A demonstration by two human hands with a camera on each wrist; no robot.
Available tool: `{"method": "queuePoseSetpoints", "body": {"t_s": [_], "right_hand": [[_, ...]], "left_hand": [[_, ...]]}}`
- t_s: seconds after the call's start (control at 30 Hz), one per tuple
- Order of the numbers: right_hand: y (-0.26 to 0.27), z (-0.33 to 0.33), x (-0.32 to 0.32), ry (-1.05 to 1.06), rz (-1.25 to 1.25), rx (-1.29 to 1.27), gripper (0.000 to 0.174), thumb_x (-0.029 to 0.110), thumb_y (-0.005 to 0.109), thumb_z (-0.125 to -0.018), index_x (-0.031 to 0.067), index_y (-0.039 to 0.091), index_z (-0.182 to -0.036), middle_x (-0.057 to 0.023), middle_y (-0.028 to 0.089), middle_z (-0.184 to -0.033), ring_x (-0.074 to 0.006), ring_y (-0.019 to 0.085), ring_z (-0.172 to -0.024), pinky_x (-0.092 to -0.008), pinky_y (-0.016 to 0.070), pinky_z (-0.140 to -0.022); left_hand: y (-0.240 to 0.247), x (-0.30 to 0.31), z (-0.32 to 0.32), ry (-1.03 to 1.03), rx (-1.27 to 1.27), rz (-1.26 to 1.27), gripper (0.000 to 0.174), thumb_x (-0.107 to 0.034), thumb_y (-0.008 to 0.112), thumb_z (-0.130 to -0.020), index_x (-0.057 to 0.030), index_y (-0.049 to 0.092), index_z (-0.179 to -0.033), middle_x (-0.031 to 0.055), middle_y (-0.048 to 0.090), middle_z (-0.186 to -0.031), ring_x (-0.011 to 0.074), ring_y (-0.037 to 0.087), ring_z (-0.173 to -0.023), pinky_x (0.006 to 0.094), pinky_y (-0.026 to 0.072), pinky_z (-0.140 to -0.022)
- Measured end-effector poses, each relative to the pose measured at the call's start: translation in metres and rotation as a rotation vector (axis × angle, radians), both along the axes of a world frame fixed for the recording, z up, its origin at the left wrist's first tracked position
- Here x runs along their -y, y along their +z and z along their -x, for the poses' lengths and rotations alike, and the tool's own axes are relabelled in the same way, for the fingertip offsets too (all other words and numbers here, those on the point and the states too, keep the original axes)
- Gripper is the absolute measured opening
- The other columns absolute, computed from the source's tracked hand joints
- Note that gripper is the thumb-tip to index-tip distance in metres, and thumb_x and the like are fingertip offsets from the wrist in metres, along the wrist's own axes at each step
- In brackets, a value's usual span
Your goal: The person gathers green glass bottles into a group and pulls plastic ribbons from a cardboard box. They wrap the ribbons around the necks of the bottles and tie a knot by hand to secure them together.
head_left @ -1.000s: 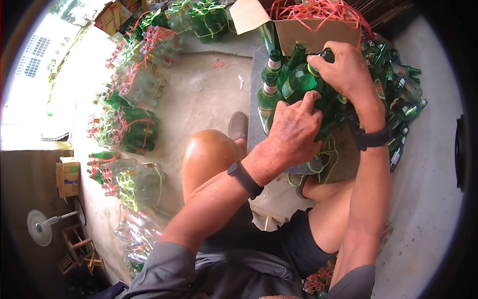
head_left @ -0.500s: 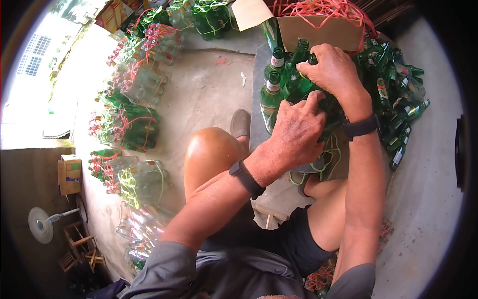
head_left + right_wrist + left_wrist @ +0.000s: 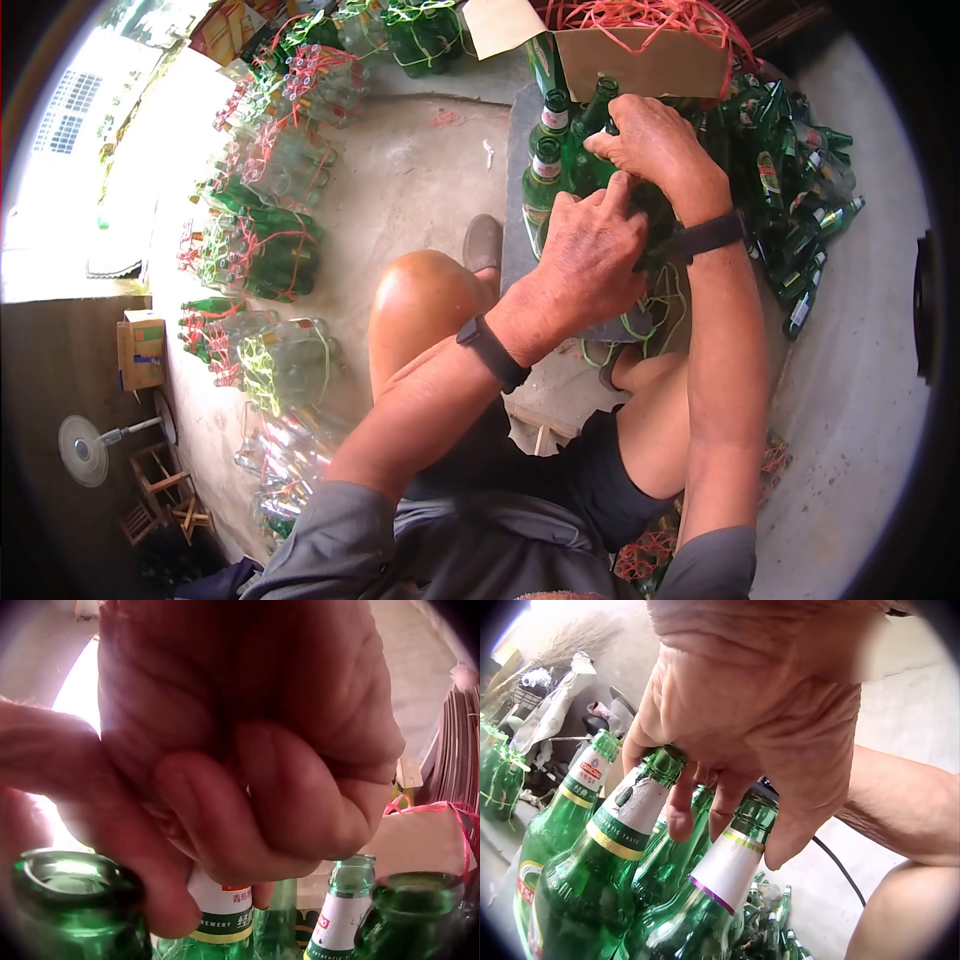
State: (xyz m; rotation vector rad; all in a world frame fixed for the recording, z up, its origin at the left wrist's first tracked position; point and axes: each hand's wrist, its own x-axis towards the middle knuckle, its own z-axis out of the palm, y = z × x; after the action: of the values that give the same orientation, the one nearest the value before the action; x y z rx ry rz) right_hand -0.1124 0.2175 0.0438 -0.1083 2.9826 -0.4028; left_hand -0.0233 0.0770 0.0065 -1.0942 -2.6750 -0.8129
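Green bottles [image 3: 545,185] stand in a tight cluster under both hands. The left hand [image 3: 592,250] is on the near side of the cluster; in the left wrist view its fingers reach down among the necks and its thumb lies against a white-labelled bottle neck [image 3: 724,874]. Just beyond it, the right hand [image 3: 655,150] is over the cluster, its fingers curled round a neck mostly hidden by the hand. The right wrist view has a labelled bottle [image 3: 221,911] behind the thumb, with open bottle mouths on either side.
A cardboard box [image 3: 645,65] of red straps [image 3: 640,20] stands behind the cluster. Loose green bottles [image 3: 790,190] lie heaped at the right. Strapped bottle bundles [image 3: 275,250] line the left, near a fan [image 3: 84,450]. Green strapping [image 3: 660,300] lies by the near edge of the board.
The right hand has moved left and lower over the cluster, and the bottle it held tilted now sits among the others. The left hand has barely shifted.
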Motion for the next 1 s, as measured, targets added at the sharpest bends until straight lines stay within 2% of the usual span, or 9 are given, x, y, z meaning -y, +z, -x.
{"method": "queuePoseSetpoints", "body": {"t_s": [0.13,0.23,0.3,0.4,0.53,0.6,0.73,0.8,1.0], "right_hand": [[0.003,0.001,0.001,0.028,0.014,0.025,0.046,0.041,0.073,-0.084,-0.0039,0.065,-0.091,-0.0271,0.069,-0.101,-0.0443,0.065,-0.101,-0.053,0.0513,-0.087],[0.006,-0.001,0.004,-0.007,0.004,0.052,0.04,0.036,0.072,-0.09,-0.0039,0.071,-0.093,-0.0243,0.072,-0.102,-0.0424,0.068,-0.103,-0.0515,0.0525,-0.091],[0.0,0.002,0.003,0.006,0.042,0.047,0.053,0.047,0.061,-0.095,-0.0047,0.063,-0.086,-0.0288,0.068,-0.099,-0.0462,0.064,-0.1,-0.0532,0.05,-0.089],[-0.009,0.008,0.002,-0.036,0.148,0.025,0.056,0.045,0.053,-0.1,-0.0065,0.064,-0.084,-0.0306,0.067,-0.093,-0.0476,0.064,-0.098,-0.052,0.0497,-0.088],[-0.014,0.006,0.0,-0.042,0.17,-0.105,0.056,0.042,0.048,-0.103,-0.0077,0.065,-0.085,-0.0307,0.066,-0.088,-0.0479,0.064,-0.094,-0.0515,0.0493,-0.087],[-0.008,0.009,-0.005,0.03,0.21,-0.023,0.054,0.04,0.046,-0.102,-0.0084,0.07,-0.098,-0.033,0.068,-0.104,-0.0493,0.065,-0.103,-0.0526,0.0506,-0.094],[-0.014,0.01,-0.004,0.003,0.256,-0.057,0.051,0.037,0.049,-0.101,-0.0091,0.07,-0.096,-0.0346,0.067,-0.097,-0.0493,0.065,-0.1,-0.0523,0.0513,-0.091],[-0.018,0.013,-0.006,0.02,0.257,-0.055,0.046,0.036,0.054,-0.101,-0.0066,0.069,-0.089,-0.0259,0.069,-0.086,-0.0437,0.066,-0.089,-0.0498,0.0501,-0.082],[-0.034,0.019,-0.004,0.061,0.166,-0.006,0.045,0.034,0.056,-0.099,-0.0076,0.069,-0.091,-0.0277,0.068,-0.088,-0.0445,0.066,-0.092,-0.05,0.05,-0.083]], "left_hand": [[-0.001,0.001,0.002,-0.007,-0.003,-0.027,0.036,-0.021,0.079,-0.064,-0.0018,0.069,-0.092,0.02,0.054,-0.12,0.035,0.064,-0.096,0.0451,0.0505,-0.075],[-0.002,0.002,0.002,-0.011,0.019,-0.024,0.037,-0.021,0.08,-0.064,-0.0016,0.07,-0.093,0.0201,0.054,-0.121,0.0358,0.064,-0.098,0.0452,0.0508,-0.077],[0.0,0.004,0.004,-0.013,0.02,-0.027,0.037,-0.021,0.081,-0.064,-0.0015,0.07,-0.093,0.0199,0.054,-0.121,0.0361,0.063,-0.099,0.0455,0.0507,-0.078],[0.001,0.005,0.004,-0.008,0.056,-0.032,0.038,-0.021,0.082,-0.064,-0.001,0.07,-0.093,0.0206,0.054,-0.124,0.0371,0.062,-0.105,0.0459,0.0506,-0.081],[0.001,0.007,0.004,-0.013,0.054,-0.039,0.04,-0.021,0.083,-0.064,-0.0007,0.07,-0.095,0.0225,0.053,-0.134,0.0373,0.059,-0.114,0.0469,0.05,-0.086],[0.001,0.008,0.004,-0.012,0.054,-0.039,0.04,-0.021,0.083,-0.064,-0.0007,0.069,-0.096,0.0229,0.052,-0.137,0.0373,0.059,-0.116,0.0472,0.0498,-0.087],[0.001,0.008,0.003,0.0,0.065,-0.052,0.04,-0.021,0.083,-0.064,-0.0015,0.069,-0.096,0.0213,0.052,-0.137,0.036,0.059,-0.116,0.0472,0.049,-0.088],[0.0,0.007,0.002,0.016,0.064,-0.049,0.04,-0.021,0.083,-0.064,-0.0018,0.069,-0.096,0.0203,0.053,-0.134,0.0357,0.059,-0.115,0.047,0.0487,-0.088],[0.002,0.004,0.0,0.03,0.088,-0.017,0.038,-0.021,0.083,-0.064,-0.0029,0.07,-0.095,0.0177,0.055,-0.123,0.0352,0.059,-0.111,0.0467,0.0479,-0.084]]}}
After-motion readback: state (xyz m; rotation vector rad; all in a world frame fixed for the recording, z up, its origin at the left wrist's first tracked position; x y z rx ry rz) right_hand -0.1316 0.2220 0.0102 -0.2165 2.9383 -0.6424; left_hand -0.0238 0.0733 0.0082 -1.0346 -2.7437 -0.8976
